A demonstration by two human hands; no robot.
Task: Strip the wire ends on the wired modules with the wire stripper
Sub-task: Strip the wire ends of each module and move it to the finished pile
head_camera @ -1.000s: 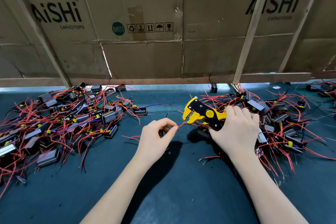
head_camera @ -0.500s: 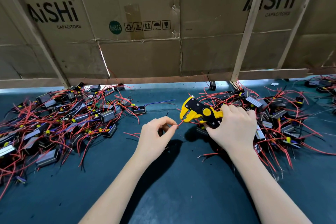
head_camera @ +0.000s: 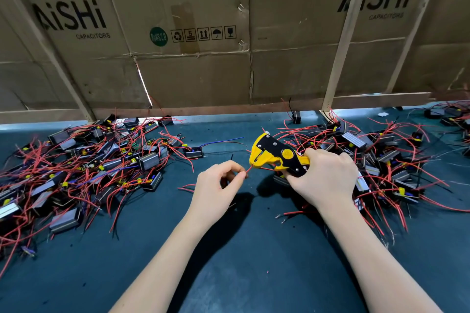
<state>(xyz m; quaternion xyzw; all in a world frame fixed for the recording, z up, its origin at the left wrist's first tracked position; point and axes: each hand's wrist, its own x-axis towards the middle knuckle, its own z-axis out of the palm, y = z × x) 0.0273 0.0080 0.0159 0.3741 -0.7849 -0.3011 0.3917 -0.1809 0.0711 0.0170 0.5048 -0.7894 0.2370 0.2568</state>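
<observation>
My right hand [head_camera: 326, 178] grips the handles of a yellow and black wire stripper [head_camera: 276, 154], whose jaws point left. My left hand [head_camera: 216, 189] pinches a thin red wire [head_camera: 250, 168] between thumb and forefinger, and the wire's end runs up into the stripper's jaws. The module on that wire is mostly hidden under my left hand. A pile of wired modules [head_camera: 84, 168] with red wires lies on the left of the dark green table [head_camera: 241, 262]. A second pile of modules [head_camera: 381, 157] lies on the right, behind my right hand.
A cardboard wall [head_camera: 193, 33] with wooden battens closes off the back of the table. A lone module [head_camera: 193, 153] with a blue wire lies between the piles. More modules [head_camera: 452, 117] sit at the far right. Loose wires [head_camera: 290, 215] lie near my right wrist.
Both hands have held their grips and stayed close together. The stripper's jaws and the pinched wire end have come together, with the wire now reaching the jaws.
</observation>
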